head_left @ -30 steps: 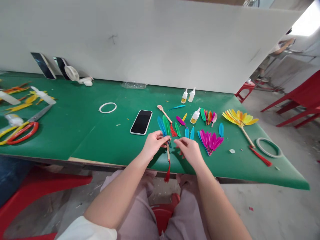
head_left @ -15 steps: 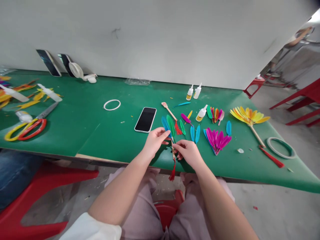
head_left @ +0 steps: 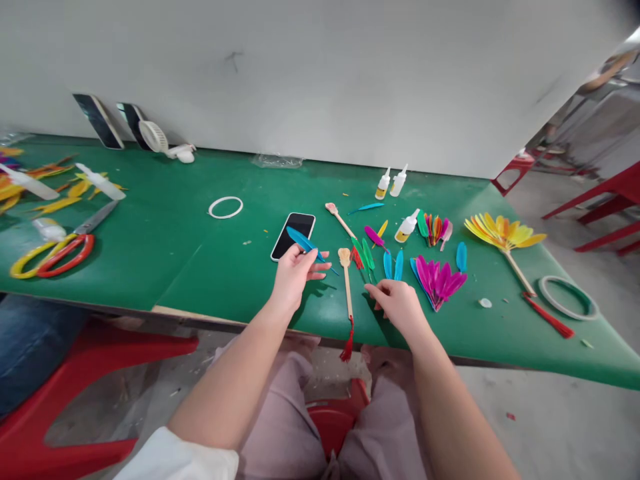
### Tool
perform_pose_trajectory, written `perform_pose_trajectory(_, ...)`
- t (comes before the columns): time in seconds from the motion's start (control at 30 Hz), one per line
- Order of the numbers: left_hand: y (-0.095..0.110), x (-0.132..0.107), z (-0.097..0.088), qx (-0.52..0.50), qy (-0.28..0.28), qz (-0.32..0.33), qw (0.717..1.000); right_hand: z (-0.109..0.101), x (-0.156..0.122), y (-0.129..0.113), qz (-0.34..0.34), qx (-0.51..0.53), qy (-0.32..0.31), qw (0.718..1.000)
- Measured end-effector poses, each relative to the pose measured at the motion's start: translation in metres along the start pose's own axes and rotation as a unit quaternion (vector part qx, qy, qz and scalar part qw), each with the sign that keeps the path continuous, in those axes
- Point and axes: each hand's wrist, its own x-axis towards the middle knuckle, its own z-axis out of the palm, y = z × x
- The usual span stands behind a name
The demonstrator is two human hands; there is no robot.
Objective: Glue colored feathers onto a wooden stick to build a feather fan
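My left hand (head_left: 295, 272) pinches a blue feather (head_left: 301, 239) that sticks up over the black phone (head_left: 294, 235). A wooden stick with a red tassel (head_left: 346, 287) lies on the green table (head_left: 200, 267) between my hands, its tassel hanging over the front edge. My right hand (head_left: 397, 303) rests on the table just right of the stick, fingers curled, touching the stem of a green feather (head_left: 368, 255). Two blue feathers (head_left: 393, 264) and a pink feather fan (head_left: 438, 279) lie to the right of it.
Glue bottles (head_left: 391, 183) stand behind the feathers, one more glue bottle (head_left: 406, 227) lies among them. A yellow feather fan (head_left: 503, 235) and a white ring (head_left: 567, 297) lie at right. Another white ring (head_left: 225, 207), scissors (head_left: 75, 230) and yellow and red hoops (head_left: 47, 257) lie at left.
The stick was held between both hands with feathers; now it lies bare on the table. My left hand has lifted away a blue feather, and my right hand has moved right to the green feather.
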Motion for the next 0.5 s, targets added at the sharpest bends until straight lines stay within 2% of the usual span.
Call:
perform_pose_trajectory(0.23, 0.002, -0.006, 0.005, -0.024, 0.015, 0.071, 0.997, -0.004, -0.004, -0.002, -0.005, -0.129, 0.048, 0.990)
perform_pose_trajectory(0.37, 0.008, -0.010, 0.005, 0.010, 0.016, 0.100, 0.995, -0.035, 0.008, 0.000, 0.010, -0.146, 0.157, 0.977)
perform_pose_trajectory(0.5, 0.012, -0.014, 0.003, 0.047, 0.005, 0.128, 0.991, -0.068, 0.054, 0.008, -0.008, -0.082, 0.295, 0.952)
